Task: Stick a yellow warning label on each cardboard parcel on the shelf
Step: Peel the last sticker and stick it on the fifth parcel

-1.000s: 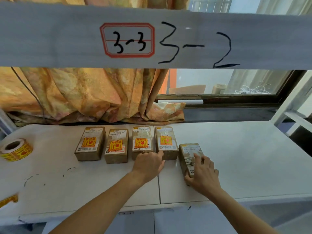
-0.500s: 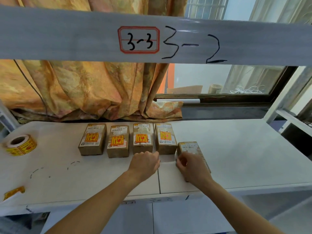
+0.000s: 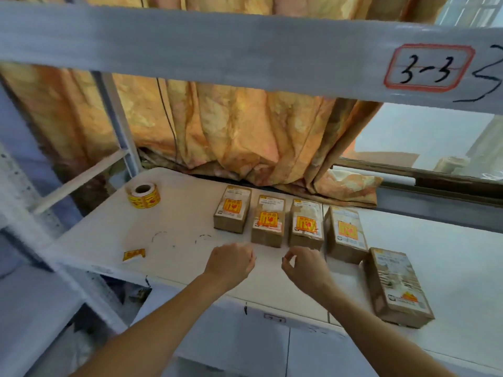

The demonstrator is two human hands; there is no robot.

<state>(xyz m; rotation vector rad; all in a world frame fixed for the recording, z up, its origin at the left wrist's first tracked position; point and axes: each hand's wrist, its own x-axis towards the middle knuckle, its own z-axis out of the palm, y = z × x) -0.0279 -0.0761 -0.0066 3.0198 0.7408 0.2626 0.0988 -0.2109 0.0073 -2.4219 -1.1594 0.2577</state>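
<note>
Several brown cardboard parcels lie in a row on the white shelf [image 3: 177, 235]. Each parcel in the row, such as the leftmost parcel [image 3: 232, 208] and the rightmost of the row [image 3: 346, 232], carries a yellow warning label. A separate parcel [image 3: 397, 285] lies nearer the front at the right, with no large yellow label on top. The roll of yellow labels [image 3: 143, 195] stands at the shelf's far left. My left hand [image 3: 230, 263] hovers curled into a fist in front of the row. My right hand [image 3: 304, 266] is beside it, fingers pinched, holding nothing visible.
A loose yellow label scrap [image 3: 134, 254] lies near the front left edge. An upper shelf beam [image 3: 245, 53] marked 3-3 crosses overhead. An orange curtain [image 3: 245, 131] hangs behind, and a window sill runs at the right. A shelf upright [image 3: 117, 123] stands at the left.
My right hand has let go of the separate parcel and drawn left. My view has swung to the left, so the parcels now sit right of centre.
</note>
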